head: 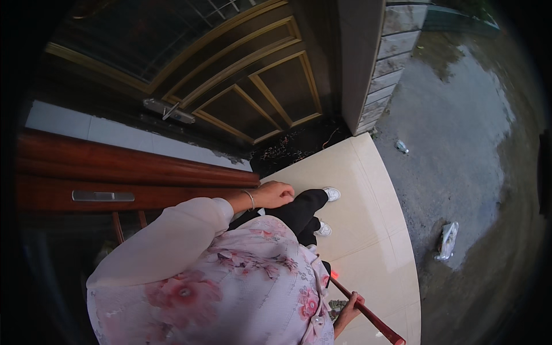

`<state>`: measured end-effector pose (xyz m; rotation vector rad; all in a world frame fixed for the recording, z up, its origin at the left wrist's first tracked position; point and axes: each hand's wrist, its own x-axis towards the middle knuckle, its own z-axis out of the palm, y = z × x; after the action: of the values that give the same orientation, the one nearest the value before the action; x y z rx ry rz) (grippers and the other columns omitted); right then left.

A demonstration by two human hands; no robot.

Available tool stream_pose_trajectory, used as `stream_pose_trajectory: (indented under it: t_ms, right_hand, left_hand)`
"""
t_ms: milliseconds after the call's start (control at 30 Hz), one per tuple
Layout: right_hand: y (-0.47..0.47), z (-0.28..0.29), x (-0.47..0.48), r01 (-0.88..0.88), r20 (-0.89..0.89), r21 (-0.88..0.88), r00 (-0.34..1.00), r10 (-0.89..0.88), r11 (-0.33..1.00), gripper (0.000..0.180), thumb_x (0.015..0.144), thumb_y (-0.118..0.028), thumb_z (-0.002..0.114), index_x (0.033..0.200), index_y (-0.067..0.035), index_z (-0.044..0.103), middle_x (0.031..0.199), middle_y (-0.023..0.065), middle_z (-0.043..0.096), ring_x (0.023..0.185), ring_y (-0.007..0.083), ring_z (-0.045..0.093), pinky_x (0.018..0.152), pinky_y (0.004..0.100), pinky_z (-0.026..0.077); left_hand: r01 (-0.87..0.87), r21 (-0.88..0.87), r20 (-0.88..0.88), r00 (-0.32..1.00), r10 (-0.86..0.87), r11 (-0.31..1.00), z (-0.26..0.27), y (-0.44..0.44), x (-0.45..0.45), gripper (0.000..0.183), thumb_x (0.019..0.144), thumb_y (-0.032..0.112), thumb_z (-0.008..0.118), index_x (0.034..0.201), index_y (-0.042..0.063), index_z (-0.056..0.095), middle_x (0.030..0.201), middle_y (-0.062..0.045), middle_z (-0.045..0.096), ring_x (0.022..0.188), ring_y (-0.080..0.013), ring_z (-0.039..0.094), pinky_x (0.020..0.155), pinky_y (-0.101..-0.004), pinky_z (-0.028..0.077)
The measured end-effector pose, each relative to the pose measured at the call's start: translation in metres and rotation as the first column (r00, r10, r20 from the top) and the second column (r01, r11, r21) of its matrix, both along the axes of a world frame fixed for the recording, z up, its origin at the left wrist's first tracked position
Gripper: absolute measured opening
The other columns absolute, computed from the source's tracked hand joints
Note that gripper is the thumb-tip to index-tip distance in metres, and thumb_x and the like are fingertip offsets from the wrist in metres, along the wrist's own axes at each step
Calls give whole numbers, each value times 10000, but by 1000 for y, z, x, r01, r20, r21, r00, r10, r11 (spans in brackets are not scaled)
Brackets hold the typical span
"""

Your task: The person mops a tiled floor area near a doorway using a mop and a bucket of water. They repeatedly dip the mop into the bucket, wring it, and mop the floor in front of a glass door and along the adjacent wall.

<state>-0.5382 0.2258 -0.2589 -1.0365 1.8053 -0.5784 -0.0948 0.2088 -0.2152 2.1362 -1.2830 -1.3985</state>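
Note:
My left hand (277,194), a bracelet at its wrist, hangs beside my black trousers (299,211). Its fingers are curled in, and nothing shows in them. Lower in the view, my right hand (353,303) grips a dark red pole (374,319). One end of the pole points out over the tiles, and the other disappears behind my floral shirt (254,293). A bright red spot (334,274) shows near that hidden end. Beside my right wrist is a greenish patterned thing (337,308) that I cannot make out. Both white shoes stand on cream floor tiles (366,241).
On my left are a dark door (276,86) with gold trim and a lever handle (169,111), and a reddish-brown wooden door (159,189). Past the curved tile edge lies wet ground (435,116) with a plastic bottle (402,146) and a plastic bag (447,241). A stone-clad pillar (388,64) borders the doorway.

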Motion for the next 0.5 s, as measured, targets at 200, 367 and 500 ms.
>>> stream_pose_trajectory:
  t_ms: [200, 367, 500]
  right_hand:
    - [-20, -17, 11, -110, 94, 69, 990, 104, 991, 226, 780, -228, 570, 740, -36, 458, 710, 44, 486, 656, 108, 422, 613, 227, 352]
    - [-22, -26, 49, -65, -15, 134, 998, 68, 989, 254, 738, -293, 600, 746, -80, 462, 643, -12, 436, 556, 76, 358, 476, 214, 281]
    - [-15, -25, 85, -3, -22, 164, 1000, 7, 986, 254, 757, -291, 582, 751, -70, 459, 623, -14, 407, 528, 67, 334, 458, 195, 272]
  left_hand:
    - [-463, -446, 511, 571, 643, 766, -1, 125, 157, 195, 708, 116, 566, 875, 32, 512, 837, -128, 549, 787, -271, 533, 690, -319, 431]
    - [-127, -466, 884, -38, 465, 876, 110, 124, 271, 333, 671, 107, 606, 970, 36, 478, 889, -108, 513, 890, -298, 453, 759, -384, 373]
    - [-263, -336, 829, 373, 417, 904, 95, 142, 328, 383, 675, 156, 637, 999, 34, 473, 942, -119, 527, 900, -283, 497, 784, -363, 383]
